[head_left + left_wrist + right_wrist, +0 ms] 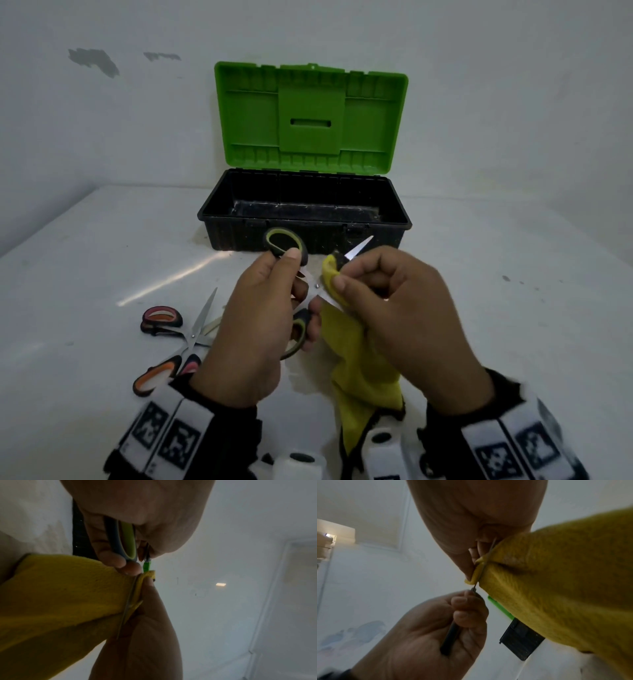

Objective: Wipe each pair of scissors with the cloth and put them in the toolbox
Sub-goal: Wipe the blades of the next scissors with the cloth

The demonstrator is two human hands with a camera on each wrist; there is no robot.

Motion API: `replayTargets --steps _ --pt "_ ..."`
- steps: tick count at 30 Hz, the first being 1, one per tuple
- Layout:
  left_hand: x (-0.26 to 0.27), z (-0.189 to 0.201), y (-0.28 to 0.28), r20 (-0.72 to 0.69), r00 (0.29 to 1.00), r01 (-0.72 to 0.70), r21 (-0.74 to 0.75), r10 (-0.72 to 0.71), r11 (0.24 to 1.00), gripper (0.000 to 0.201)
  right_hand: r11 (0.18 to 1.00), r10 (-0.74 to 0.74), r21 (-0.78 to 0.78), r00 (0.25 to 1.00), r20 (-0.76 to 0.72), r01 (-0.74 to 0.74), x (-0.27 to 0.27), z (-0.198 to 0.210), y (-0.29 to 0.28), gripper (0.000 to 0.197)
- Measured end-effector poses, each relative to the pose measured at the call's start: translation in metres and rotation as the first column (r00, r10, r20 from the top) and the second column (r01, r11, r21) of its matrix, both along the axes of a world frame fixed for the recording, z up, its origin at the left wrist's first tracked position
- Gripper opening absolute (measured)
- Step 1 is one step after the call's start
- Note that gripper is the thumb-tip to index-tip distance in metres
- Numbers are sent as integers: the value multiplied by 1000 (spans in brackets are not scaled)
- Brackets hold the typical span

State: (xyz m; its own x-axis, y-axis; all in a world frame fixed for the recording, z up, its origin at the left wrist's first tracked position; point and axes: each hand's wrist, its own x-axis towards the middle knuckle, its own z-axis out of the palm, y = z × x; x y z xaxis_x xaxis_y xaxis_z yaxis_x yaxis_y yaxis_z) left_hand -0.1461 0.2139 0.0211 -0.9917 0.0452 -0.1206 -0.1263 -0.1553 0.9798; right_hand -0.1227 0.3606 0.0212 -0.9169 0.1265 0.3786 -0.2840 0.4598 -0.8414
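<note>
My left hand [274, 301] grips the black-and-green handles of a spread pair of scissors [286, 245], held above the table in front of the toolbox. With my right hand [370, 291] I pinch a yellow cloth [356, 356] folded around one blade; the blade tip [359, 248] pokes out past the cloth. In the wrist views the cloth [60, 595] [565, 581] wraps the thin blade [126, 608] [481, 572]. The toolbox [305, 209] stands with its black tray bare and its green lid [310, 113] raised.
Two more pairs of scissors lie crossed on the white table [513, 308] at my left: one with pink-lined handles [161, 318], one with orange-lined handles [154, 377]. A white wall rises behind the toolbox.
</note>
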Motion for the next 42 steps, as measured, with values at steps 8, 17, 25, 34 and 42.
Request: replayTargets --steps 8,17,25,34,42 --pt "5 1 -1 54 996 73 20 -74 997 35 991 -108 -77 994 6 108 -8 2 3 10" --pt "8 -1 -2 60 995 79 18 -80 997 38 991 -88 -101 996 22 90 -8 5 2 11" --pt "7 1 -4 35 997 70 -32 -69 997 37 999 -20 -49 998 65 23 -3 5 -4 10" --pt "11 -1 -1 -35 999 29 -38 -31 999 38 954 -194 -236 981 -17 184 -24 8 16 11" --pt "5 -4 2 -65 995 -76 -34 74 996 35 995 95 41 995 -18 -94 2 -8 -4 8"
